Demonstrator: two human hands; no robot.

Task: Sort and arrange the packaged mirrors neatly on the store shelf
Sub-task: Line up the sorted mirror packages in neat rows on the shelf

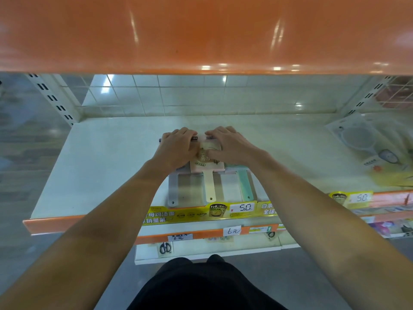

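Pink plastic shows between the two hands: the pink mirror [206,163] lies on top of a small group of packaged hand mirrors on the white shelf [100,162], near its front edge, with its cream handle [210,186] pointing toward the person. Beside it a grey handle [173,189] sticks out on the left and a mint-green handle [244,185] on the right, all 3 handles lying roughly parallel and close together. The left hand [177,148] rests on the left part of the group with its fingers curled over the far edge of the packages, and the right hand [228,145] does the same on the right, its thumb lying across the pink mirror's printed label; both appear to grip the packages. A yellow price strip [201,214] reading 5.0 runs along the shelf's orange front edge just below the handles. Far to the right on the same shelf lie other packaged goods [368,144], well apart from the mirrors. An orange shelf [201,34] hangs overhead.
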